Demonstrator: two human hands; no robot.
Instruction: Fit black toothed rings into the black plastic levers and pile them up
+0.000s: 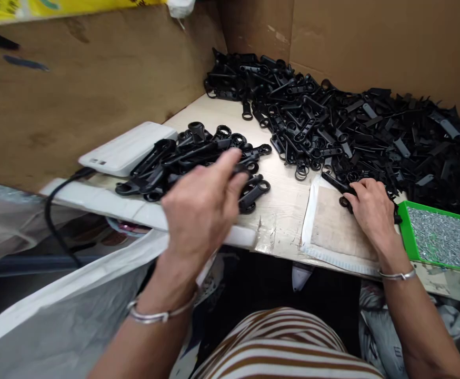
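My left hand (202, 202) is over the near edge of a smaller heap of black plastic ring-ended parts (190, 150). It is smeared by motion, and its thumb and index finger point toward the heap. Whether it holds a part cannot be told. My right hand (372, 208) is bent over a beige pad (332, 223), its fingers closed on a black ring-ended plastic part (336, 182). Most of that part's near end is hidden under the fingers. Beside this hand, a green tray (409, 239) holds many small silver screws (445, 237).
A large pile of black parts (305, 116) spreads along the back against cardboard walls (372, 47). At the left lies a white box-shaped device (129, 147) with a black cable (50, 210). A white-rimmed bag (76, 295) hangs below the table edge.
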